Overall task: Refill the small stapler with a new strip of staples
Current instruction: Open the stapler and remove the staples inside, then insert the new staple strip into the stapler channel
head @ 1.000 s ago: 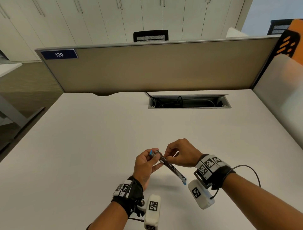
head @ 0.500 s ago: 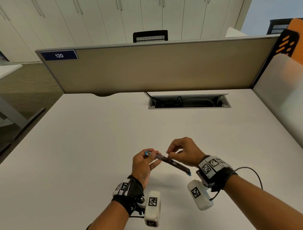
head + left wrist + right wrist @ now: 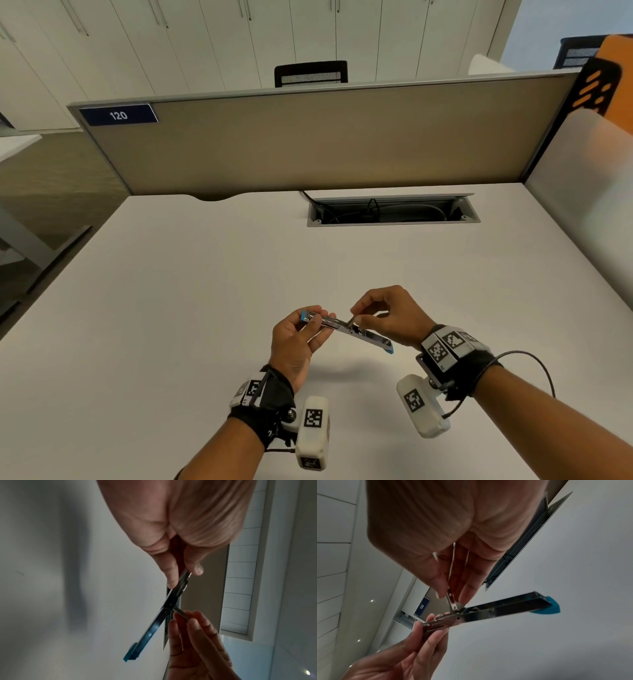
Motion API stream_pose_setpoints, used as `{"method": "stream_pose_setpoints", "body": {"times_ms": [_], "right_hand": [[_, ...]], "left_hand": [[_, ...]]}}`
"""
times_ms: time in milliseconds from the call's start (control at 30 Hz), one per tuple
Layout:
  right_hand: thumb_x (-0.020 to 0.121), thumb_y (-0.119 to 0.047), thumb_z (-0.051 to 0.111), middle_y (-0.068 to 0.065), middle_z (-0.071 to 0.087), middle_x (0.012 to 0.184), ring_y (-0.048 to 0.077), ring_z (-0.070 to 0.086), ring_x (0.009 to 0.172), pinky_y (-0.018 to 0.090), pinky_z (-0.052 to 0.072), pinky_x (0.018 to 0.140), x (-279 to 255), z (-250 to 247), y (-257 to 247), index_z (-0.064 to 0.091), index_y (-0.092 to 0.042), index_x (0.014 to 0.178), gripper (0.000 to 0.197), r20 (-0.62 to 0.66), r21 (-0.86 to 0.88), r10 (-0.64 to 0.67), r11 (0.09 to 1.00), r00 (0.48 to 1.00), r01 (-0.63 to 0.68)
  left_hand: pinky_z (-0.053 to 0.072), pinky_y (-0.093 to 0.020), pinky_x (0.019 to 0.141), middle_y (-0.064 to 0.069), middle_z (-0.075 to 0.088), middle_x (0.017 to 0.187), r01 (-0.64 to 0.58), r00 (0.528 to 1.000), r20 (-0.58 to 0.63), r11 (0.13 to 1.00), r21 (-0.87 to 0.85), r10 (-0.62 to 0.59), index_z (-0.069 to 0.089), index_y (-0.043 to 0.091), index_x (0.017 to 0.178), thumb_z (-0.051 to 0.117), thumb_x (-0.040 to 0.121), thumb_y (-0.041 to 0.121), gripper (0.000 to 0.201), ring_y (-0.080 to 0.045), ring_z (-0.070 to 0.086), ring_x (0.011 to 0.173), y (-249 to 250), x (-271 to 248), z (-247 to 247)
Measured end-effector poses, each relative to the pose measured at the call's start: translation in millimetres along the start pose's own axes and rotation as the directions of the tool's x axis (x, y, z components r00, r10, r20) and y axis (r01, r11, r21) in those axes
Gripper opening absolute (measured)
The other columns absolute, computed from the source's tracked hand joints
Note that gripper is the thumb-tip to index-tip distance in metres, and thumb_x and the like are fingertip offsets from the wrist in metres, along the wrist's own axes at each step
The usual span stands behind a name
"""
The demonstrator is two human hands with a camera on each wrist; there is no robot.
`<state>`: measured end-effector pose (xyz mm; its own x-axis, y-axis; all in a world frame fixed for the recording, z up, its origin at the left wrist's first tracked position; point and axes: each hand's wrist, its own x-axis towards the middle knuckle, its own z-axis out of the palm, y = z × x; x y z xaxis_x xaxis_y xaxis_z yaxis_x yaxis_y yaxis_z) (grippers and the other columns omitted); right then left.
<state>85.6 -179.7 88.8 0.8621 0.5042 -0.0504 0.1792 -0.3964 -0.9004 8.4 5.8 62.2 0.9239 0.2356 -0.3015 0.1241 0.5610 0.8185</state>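
Observation:
The small stapler (image 3: 346, 329) is metal with blue plastic tips and is held above the white table (image 3: 171, 308), folded out into one long bar. My left hand (image 3: 318, 320) grips its left half between thumb and fingers. The other half runs down to the right and ends in a free blue tip (image 3: 389, 350). My right hand (image 3: 356, 317) pinches a thin silver metal strip (image 3: 451, 599) that meets the stapler (image 3: 496, 609) at its hinge. Whether that strip is a row of staples or a stapler part is unclear. The left wrist view shows the strip (image 3: 181, 614) between the right fingertips.
An open cable tray (image 3: 394, 209) with wires is sunk into the table's far side. Behind it stands a beige partition (image 3: 308, 137) labelled 120. The table's left edge drops to the floor, and a pale side panel (image 3: 582, 205) borders its right.
The stapler has tilted from a steep down-right slant to a flatter line. Both hands have lifted a little, and the right fingertips now sit at the hinge.

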Motion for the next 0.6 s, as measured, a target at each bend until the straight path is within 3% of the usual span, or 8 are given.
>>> {"method": "stream_pose_setpoints", "body": {"times_ms": [167,433,600], "right_hand": [[0.077,-0.007,0.072,0.002,0.077,0.087,0.013,0.072,0.08,0.028,0.059,0.079,-3,-5,7,0.075,-0.015,0.088,0.013,-0.029,0.011,0.01,1.0,1.0,-0.009],[0.077,-0.003,0.07,-0.001,0.075,0.079,0.012,0.07,0.072,0.024,0.058,0.071,-17,-29,28,0.075,-0.015,0.083,0.014,-0.168,-0.049,0.093,0.994,0.981,-0.103],[0.077,-0.009,0.07,-0.005,0.073,0.076,0.003,0.065,0.067,0.009,0.049,0.063,-35,-49,54,0.074,-0.02,0.082,0.012,-0.234,-0.145,0.188,0.963,0.954,-0.226]], "left_hand": [[0.06,-0.026,0.075,-0.023,0.069,0.104,-0.02,1.0,-0.011,0.998,0.052,0.021,0.065,0.0,0.1,0.057,0.088,-0.003,0.015,-0.031,0.071,0.098,-2,2,1],[0.061,-0.027,0.075,-0.021,0.07,0.1,-0.028,0.999,-0.023,0.997,0.073,0.03,0.066,0.002,0.097,0.061,0.086,-0.005,0.014,-0.03,0.072,0.094,-7,7,4],[0.06,-0.028,0.078,-0.019,0.07,0.099,-0.004,0.999,-0.037,0.998,0.057,0.006,0.064,0.003,0.096,0.059,0.087,-0.005,0.013,-0.03,0.069,0.095,-14,12,6]]}}
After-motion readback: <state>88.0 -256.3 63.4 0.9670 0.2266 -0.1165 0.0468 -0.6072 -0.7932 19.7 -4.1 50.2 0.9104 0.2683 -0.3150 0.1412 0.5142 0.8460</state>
